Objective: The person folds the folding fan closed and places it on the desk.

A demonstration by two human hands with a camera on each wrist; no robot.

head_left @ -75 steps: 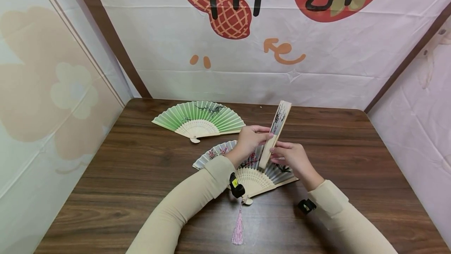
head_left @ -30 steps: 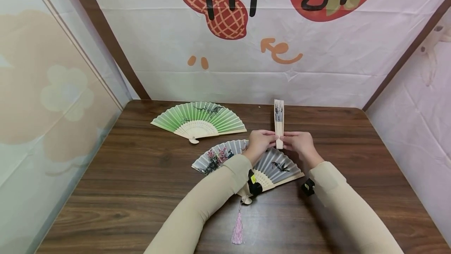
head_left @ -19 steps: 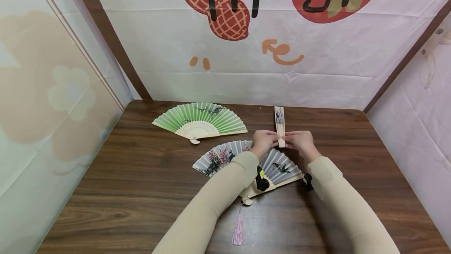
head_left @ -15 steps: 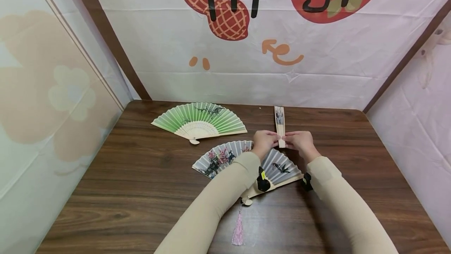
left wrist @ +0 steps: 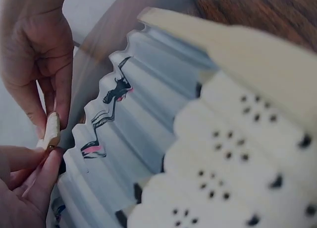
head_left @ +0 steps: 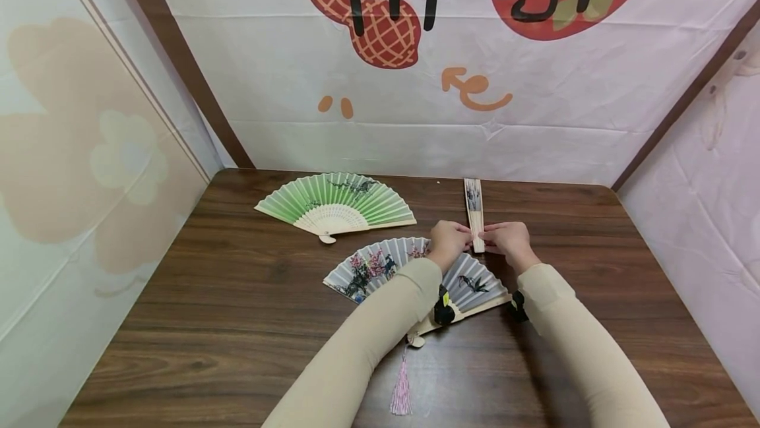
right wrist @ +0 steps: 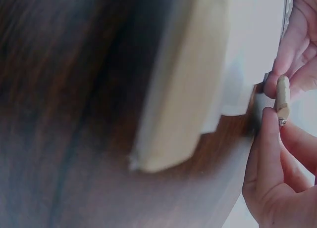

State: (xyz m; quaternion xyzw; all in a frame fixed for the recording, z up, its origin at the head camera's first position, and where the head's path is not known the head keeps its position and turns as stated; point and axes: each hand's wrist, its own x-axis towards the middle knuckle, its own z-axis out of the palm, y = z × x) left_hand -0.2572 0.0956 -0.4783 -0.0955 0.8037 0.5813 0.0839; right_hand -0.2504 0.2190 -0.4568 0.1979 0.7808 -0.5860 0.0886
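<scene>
A folded hand fan (head_left: 474,207) with pale wooden ribs and a grey printed edge lies lengthwise near the back of the table. Its near end is pinched from the left by my left hand (head_left: 449,242) and from the right by my right hand (head_left: 507,240). The left wrist view shows the fingertips of both hands meeting on the fan's narrow end (left wrist: 52,131). Under my left forearm a grey fan (head_left: 371,273) with pink blossoms is spread out, partly hidden by the sleeve. A pink tassel (head_left: 401,388) trails from its pivot.
A green fan (head_left: 332,200) lies spread at the back left, its pivot toward me. The wooden table (head_left: 196,322) ends at a white printed cloth (head_left: 380,141) behind, with more cloth on both sides.
The folded fan, earlier held tilted over the grey fan, has been lowered beyond it, toward the table's back. Both hands moved with it. Its near end has lately shifted slightly right.
</scene>
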